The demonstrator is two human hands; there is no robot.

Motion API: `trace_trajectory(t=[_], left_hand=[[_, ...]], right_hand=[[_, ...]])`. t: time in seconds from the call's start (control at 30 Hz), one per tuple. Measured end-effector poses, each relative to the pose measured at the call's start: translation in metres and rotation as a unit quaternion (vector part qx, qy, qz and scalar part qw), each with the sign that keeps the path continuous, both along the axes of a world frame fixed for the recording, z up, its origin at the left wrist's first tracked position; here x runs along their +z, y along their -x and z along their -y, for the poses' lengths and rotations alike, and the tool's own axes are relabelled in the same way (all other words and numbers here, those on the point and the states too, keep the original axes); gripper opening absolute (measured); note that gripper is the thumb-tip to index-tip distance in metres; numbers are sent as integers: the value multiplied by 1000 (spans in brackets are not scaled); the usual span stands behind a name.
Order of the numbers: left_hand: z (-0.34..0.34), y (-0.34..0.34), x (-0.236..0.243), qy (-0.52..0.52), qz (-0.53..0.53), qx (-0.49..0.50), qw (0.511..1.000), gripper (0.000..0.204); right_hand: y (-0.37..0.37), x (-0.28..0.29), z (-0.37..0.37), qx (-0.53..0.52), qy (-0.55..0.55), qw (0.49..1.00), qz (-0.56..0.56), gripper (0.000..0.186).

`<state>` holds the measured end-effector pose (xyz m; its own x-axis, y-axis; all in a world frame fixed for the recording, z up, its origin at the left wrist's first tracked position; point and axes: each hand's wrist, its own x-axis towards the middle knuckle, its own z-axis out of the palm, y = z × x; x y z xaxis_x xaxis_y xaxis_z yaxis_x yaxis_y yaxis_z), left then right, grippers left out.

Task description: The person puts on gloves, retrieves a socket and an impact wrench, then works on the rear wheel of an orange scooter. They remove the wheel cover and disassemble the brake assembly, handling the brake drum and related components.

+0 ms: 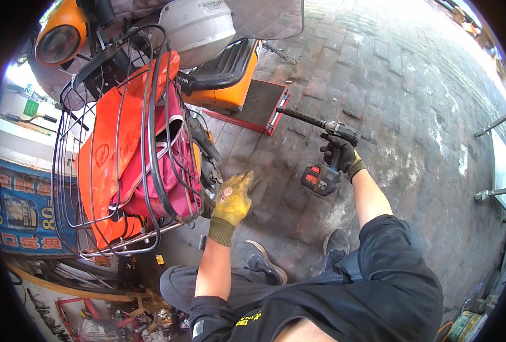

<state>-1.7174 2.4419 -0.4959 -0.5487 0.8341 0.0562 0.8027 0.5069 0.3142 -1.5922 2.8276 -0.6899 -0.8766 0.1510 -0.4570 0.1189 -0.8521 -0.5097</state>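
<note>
My right hand (pixel 344 154), in a dark glove, is closed around the handle of a cordless impact wrench (pixel 339 132). Its battery (pixel 320 180) hangs below the hand, and a long dark socket shaft (pixel 301 116) points left toward the scooter. My left hand (pixel 233 198) wears a stained yellow glove. At least one finger is stretched out, the others show only in part, and I see nothing in it. That hand is just right of the scooter's wire basket (pixel 160 194), which holds a red-orange plastic bag (pixel 107 154) and a pink bag (pixel 170 151).
Behind the basket stands an orange scooter with a black ribbed footboard (pixel 224 71). A shallow red-edged tray or box (pixel 258 105) lies beside it on the paving bricks (pixel 390 114). Tools and scraps (pixel 145 319) clutter the lower left. Metal bars (pixel 495 192) jut in at right.
</note>
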Motion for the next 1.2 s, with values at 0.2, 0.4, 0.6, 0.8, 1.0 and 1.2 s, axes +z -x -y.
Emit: trace_trajectory(t=[0.2, 0.4, 0.6, 0.8, 1.0, 1.2], left_hand=[[4, -12, 26, -7, -9, -6, 1000, 47], [65, -41, 74, -31, 37, 32, 998, 55], [200, -23, 123, -244, -43, 348, 904, 56], [253, 31, 103, -380, -122, 380, 835, 57], [253, 59, 77, -393, -141, 362, 833, 58], [253, 55, 75, -397, -150, 358, 832, 59]], right_hand=[[12, -21, -13, -5, 61, 998, -3, 41], [16, -51, -12, 32, 68, 997, -18, 46], [23, -65, -19, -10, 60, 997, 48, 35], [22, -57, -30, 11, 74, 996, 44, 35], [21, -55, -22, -7, 54, 998, 20, 34], [23, -46, -25, -3, 52, 997, 57, 33]])
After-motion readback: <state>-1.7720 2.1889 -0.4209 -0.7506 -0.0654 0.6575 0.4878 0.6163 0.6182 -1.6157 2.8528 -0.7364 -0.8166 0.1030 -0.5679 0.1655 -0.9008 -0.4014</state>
